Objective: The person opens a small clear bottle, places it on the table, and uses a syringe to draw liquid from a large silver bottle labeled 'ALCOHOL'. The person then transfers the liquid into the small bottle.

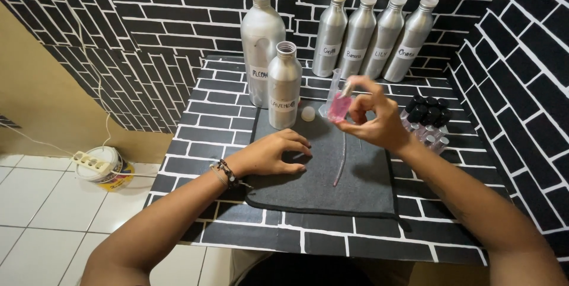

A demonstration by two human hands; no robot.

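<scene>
A small clear bottle of pink liquid (339, 107) is pinched in the fingers of the right hand (376, 121), lifted above the dark grey mat (323, 188). A thin tube (341, 161) hangs down from the bottle toward the mat. To the left, the left hand (274, 154) lies palm down on the mat, fingers loosely spread. Just beyond it stands an uncapped aluminium bottle (284, 86) with a white cap (307, 114) beside it. More aluminium bottles (370, 37) line the back of the table (207, 108); small black-capped vials (428, 120) sit right of the right hand.

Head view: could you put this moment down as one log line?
right hand: holds small pink bottle above dark mat | left hand: flat on mat | open metal bottle: upright, white cap beside it
</scene>
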